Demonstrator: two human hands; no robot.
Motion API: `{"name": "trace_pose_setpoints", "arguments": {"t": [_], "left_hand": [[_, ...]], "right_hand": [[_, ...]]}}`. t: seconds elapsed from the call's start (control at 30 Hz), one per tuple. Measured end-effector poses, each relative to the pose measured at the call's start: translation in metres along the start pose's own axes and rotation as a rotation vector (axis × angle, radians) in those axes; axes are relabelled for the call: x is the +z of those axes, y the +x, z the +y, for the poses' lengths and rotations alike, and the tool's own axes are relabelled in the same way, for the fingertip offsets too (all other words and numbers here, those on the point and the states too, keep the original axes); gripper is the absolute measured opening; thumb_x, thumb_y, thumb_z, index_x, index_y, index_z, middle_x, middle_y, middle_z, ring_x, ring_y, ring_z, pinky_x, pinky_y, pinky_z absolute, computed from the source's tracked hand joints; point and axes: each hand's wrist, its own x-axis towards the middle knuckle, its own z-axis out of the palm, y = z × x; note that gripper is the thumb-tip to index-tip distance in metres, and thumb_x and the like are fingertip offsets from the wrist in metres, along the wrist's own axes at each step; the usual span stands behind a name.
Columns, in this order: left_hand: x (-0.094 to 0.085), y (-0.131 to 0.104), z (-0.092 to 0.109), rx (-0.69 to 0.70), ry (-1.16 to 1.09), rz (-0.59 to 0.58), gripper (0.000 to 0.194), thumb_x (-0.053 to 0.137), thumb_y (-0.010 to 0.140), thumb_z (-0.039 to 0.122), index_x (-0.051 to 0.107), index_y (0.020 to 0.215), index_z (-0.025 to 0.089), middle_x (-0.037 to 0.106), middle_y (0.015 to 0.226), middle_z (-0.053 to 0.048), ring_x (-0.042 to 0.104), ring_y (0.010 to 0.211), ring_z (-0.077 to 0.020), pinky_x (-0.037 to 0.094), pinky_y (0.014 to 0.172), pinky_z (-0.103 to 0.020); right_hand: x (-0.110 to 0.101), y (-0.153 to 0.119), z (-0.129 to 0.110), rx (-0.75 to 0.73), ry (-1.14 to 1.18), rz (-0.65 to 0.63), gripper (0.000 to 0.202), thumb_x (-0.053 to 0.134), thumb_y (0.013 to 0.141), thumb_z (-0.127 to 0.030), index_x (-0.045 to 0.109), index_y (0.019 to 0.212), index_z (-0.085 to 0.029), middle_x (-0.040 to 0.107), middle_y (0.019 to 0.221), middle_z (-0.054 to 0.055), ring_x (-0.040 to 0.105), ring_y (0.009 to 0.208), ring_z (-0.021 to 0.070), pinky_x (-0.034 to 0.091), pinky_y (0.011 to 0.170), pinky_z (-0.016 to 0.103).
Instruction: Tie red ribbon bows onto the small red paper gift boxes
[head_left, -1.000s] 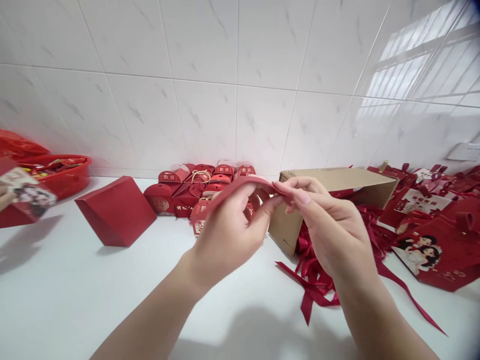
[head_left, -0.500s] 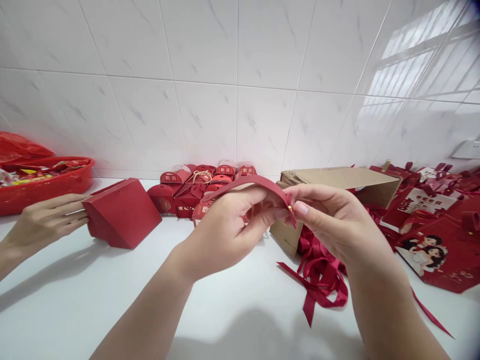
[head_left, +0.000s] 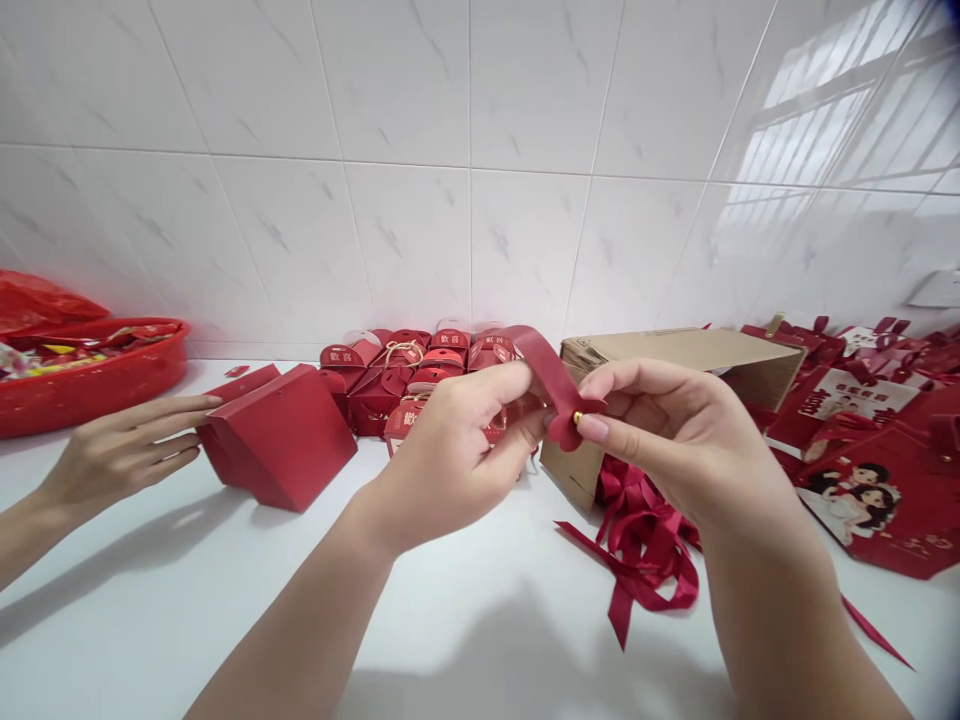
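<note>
My left hand (head_left: 457, 455) pinches a red strap (head_left: 544, 365) that arches up between my hands above the white table. At the strap's right end, my right hand (head_left: 660, 430) grips it with thumb and fingers beside a small gold stud (head_left: 577, 417). Part of the strap is hidden behind my left fingers. Below my right hand, dark red ribbons (head_left: 645, 560) spill from an open cardboard box (head_left: 675, 352) onto the table.
At the left, another person's hand (head_left: 127, 450) touches a red box (head_left: 285, 435). Behind it stands a red basin (head_left: 97, 380) of wrapped items. Several small red boxes (head_left: 375, 395) line the tiled wall. Red printed bags (head_left: 892, 480) crowd the right side.
The strap has turned, and its end with the stud now shows more fully between my hands. The other person's hand and the red box have moved right.
</note>
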Motion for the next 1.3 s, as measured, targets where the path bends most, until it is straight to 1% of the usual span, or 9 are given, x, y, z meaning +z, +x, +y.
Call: {"name": "trace_pose_setpoints", "arguments": {"t": [0.13, 0.3, 0.53, 0.63, 0.77, 0.9, 1.13, 1.23, 1.3], "left_hand": [[0.002, -0.003, 0.001, -0.017, 0.004, 0.031, 0.017, 0.048, 0.085, 0.006, 0.058, 0.079, 0.018, 0.054, 0.066, 0.001, 0.048, 0.056, -0.0105, 0.040, 0.047, -0.023], [0.007, -0.005, 0.002, -0.057, -0.019, 0.080, 0.015, 0.050, 0.084, 0.008, 0.053, 0.073, 0.019, 0.053, 0.063, 0.001, 0.046, 0.055, -0.0116, 0.038, 0.046, -0.025], [0.007, -0.004, 0.002, -0.082, -0.076, 0.082, 0.012, 0.050, 0.085, 0.010, 0.053, 0.076, 0.018, 0.054, 0.066, 0.000, 0.049, 0.058, -0.0113, 0.041, 0.048, -0.023], [0.003, -0.004, 0.002, -0.143, -0.100, 0.038, 0.011, 0.051, 0.087, 0.015, 0.055, 0.077, 0.017, 0.054, 0.065, 0.000, 0.050, 0.057, -0.0117, 0.041, 0.046, -0.023], [-0.004, -0.004, 0.005, -0.122, -0.064, -0.031, 0.010, 0.053, 0.087, 0.015, 0.061, 0.083, 0.017, 0.058, 0.067, -0.001, 0.052, 0.059, -0.0120, 0.043, 0.050, -0.024], [-0.008, -0.005, 0.006, -0.104, -0.061, -0.046, 0.014, 0.052, 0.087, 0.012, 0.065, 0.084, 0.017, 0.063, 0.073, -0.001, 0.057, 0.063, -0.0123, 0.046, 0.054, -0.023], [-0.012, -0.003, 0.003, -0.221, -0.114, -0.104, 0.009, 0.054, 0.088, 0.019, 0.062, 0.084, 0.017, 0.067, 0.076, -0.002, 0.064, 0.073, -0.0145, 0.051, 0.064, -0.024], [-0.025, -0.004, 0.005, -0.245, -0.044, -0.183, 0.012, 0.054, 0.088, 0.024, 0.064, 0.085, 0.018, 0.069, 0.080, -0.001, 0.065, 0.076, -0.0143, 0.052, 0.070, -0.024], [-0.045, -0.010, 0.002, -0.344, 0.100, -0.196, 0.013, 0.057, 0.086, 0.032, 0.065, 0.086, 0.021, 0.069, 0.084, 0.000, 0.065, 0.079, -0.0154, 0.052, 0.073, -0.025]], "right_hand": [[0.004, -0.002, -0.001, -0.047, -0.025, 0.034, 0.010, 0.075, 0.074, -0.021, 0.068, 0.081, -0.020, 0.071, 0.078, 0.003, 0.069, 0.073, 0.0179, 0.060, 0.063, 0.030], [0.011, -0.004, 0.000, -0.176, -0.031, 0.071, 0.006, 0.071, 0.077, -0.016, 0.068, 0.081, -0.020, 0.070, 0.079, 0.003, 0.070, 0.077, 0.0178, 0.061, 0.070, 0.030], [0.013, 0.001, 0.009, -0.204, -0.016, 0.094, 0.009, 0.072, 0.076, -0.015, 0.069, 0.081, -0.021, 0.070, 0.079, 0.001, 0.069, 0.074, 0.0155, 0.061, 0.069, 0.028], [0.009, 0.005, 0.011, -0.133, 0.046, 0.029, 0.010, 0.072, 0.076, -0.017, 0.069, 0.085, -0.022, 0.070, 0.078, 0.001, 0.068, 0.073, 0.0134, 0.060, 0.066, 0.025], [0.005, 0.007, 0.012, -0.025, 0.133, -0.136, 0.018, 0.071, 0.078, -0.019, 0.069, 0.096, -0.024, 0.070, 0.085, 0.001, 0.067, 0.074, 0.0114, 0.058, 0.066, 0.023], [0.005, 0.005, 0.011, 0.023, 0.209, -0.157, 0.011, 0.068, 0.081, -0.019, 0.068, 0.092, -0.023, 0.067, 0.078, -0.001, 0.065, 0.074, 0.0094, 0.055, 0.067, 0.020], [0.005, 0.003, 0.014, 0.164, 0.350, -0.251, 0.010, 0.071, 0.079, -0.021, 0.064, 0.087, -0.023, 0.066, 0.079, -0.001, 0.064, 0.073, 0.0099, 0.054, 0.069, 0.023], [0.006, 0.004, 0.019, 0.223, 0.334, -0.272, 0.011, 0.072, 0.078, -0.021, 0.065, 0.087, -0.022, 0.067, 0.081, 0.000, 0.065, 0.076, 0.0116, 0.054, 0.073, 0.025], [0.007, 0.005, 0.022, 0.227, 0.343, -0.269, 0.012, 0.072, 0.078, -0.021, 0.066, 0.087, -0.022, 0.067, 0.083, 0.000, 0.064, 0.078, 0.0109, 0.054, 0.073, 0.023]]}}
